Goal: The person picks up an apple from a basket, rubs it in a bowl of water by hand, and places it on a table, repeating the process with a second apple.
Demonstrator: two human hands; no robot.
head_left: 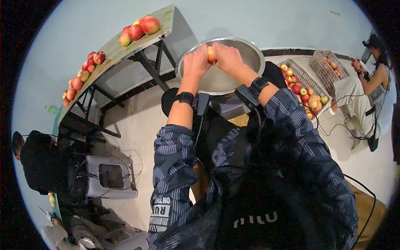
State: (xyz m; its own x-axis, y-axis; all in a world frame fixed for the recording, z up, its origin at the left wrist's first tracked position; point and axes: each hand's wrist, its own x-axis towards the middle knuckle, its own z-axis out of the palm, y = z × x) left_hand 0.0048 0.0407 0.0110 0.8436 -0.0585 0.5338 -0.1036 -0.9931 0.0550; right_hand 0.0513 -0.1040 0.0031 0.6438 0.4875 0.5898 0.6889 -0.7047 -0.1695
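Note:
Above a large metal basin, my left hand and my right hand are close together with a red and yellow fruit between them. The fingers of both hands are closed round its sides. Only a narrow strip of the fruit shows between the hands. Both wrists carry black bands. The basin's rim runs round behind and beside the hands.
A long table with groups of red fruit stands at the left. Right of the basin are a crate of fruit and another crate. A person sits at the far right; others are at the left beside a grey stool. Cables cross the floor.

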